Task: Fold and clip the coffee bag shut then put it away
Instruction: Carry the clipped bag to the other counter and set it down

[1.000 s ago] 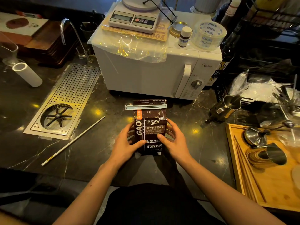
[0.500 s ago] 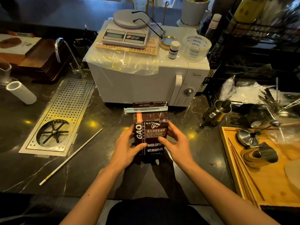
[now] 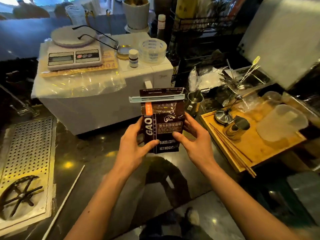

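A dark brown coffee bag (image 3: 163,118) with white lettering stands upright in the air above the dark counter, in front of the white microwave. A pale blue clip (image 3: 156,99) is clamped across its folded top. My left hand (image 3: 134,146) grips the bag's lower left side, thumb on the front. On the lower right side, my right hand (image 3: 194,139) holds it the same way.
The white microwave (image 3: 97,101) behind carries a kitchen scale (image 3: 73,56), a small bottle and a tape roll. A perforated metal drip tray (image 3: 26,156) lies left, with a thin white stick (image 3: 69,196) beside it. A wooden tray (image 3: 249,146) with metal tools sits right, a steel pitcher (image 3: 194,100) behind the bag.
Both hands have lifted the clipped bag off the counter and carried it up and to the right. The view has swung right as well.
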`<state>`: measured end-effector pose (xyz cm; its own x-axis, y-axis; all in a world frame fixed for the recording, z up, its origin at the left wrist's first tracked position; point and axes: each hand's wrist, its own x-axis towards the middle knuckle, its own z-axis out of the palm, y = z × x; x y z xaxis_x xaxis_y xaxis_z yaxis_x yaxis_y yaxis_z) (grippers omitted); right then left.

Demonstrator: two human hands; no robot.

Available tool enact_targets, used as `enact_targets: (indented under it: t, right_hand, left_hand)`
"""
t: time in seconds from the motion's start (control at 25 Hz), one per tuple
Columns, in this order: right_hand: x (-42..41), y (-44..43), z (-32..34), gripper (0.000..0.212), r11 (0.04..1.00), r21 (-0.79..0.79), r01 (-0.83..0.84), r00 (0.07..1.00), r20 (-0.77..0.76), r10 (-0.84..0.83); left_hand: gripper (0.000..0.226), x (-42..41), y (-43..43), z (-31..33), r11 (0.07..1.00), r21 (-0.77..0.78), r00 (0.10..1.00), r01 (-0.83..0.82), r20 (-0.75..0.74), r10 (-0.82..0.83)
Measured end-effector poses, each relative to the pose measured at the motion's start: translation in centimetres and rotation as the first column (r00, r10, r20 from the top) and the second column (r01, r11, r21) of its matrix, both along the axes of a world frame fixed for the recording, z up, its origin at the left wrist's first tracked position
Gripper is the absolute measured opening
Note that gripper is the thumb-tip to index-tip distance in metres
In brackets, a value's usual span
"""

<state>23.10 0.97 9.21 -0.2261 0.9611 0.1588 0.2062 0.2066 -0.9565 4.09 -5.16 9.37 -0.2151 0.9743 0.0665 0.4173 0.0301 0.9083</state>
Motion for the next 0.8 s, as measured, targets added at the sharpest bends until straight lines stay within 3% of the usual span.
enact_targets:
  t: [0.28,0.44,0.8]
  right_hand:
    - [12.7,-4.5,2.5,0.067,0.96,0.079,0.269,0.961,-0.085,-0.263]
    - [24.0,-9.0,2.9,0.066,0.881,0.101,0.462,0.882,-0.158,-0.444]
    - [47.5,-22.8,3.4,0.063,0.486,0.11,0.867,0.498,-0.167,-0.851]
  left_hand:
    - [0.079,12.0,0.9,3.1,0.958,0.089,0.962,0.272,-0.04,-0.27]
    - [0.072,23.5,0.7,4.8,0.863,0.142,0.874,0.485,-0.043,-0.484]
    - [0.07,51.5,-4.7,5.4,0.566,0.127,0.579,0.815,-0.115,-0.807]
